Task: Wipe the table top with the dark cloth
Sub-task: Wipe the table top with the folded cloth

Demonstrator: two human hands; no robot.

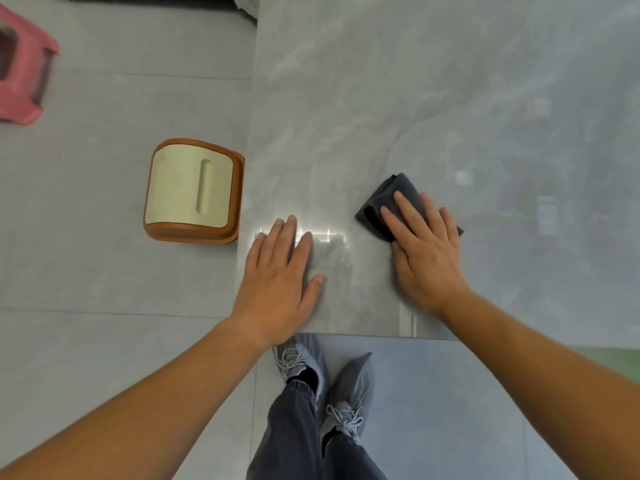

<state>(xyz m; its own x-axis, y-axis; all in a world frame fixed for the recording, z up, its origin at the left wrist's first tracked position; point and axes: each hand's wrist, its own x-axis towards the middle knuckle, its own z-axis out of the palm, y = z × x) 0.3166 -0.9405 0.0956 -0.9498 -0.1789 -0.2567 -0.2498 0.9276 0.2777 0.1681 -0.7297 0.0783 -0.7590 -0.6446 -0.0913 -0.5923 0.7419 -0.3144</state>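
Observation:
A glossy grey marble-look table top point(398, 98) fills the upper right of the head view, with its near edge just above my feet. On it lies a folded dark grey cloth point(384, 199). My right hand point(424, 251) presses flat on the cloth with straight fingers, covering its near half. My left hand point(280, 271) rests flat on the bare table near its left front corner, fingers straight and holding nothing.
On the tiled floor left of the table stands a low stool point(192, 192) with a cream seat and brown rim. A pink plastic stool point(20, 74) is at the far left. My feet point(325, 382) in grey shoes stand below the table's front edge.

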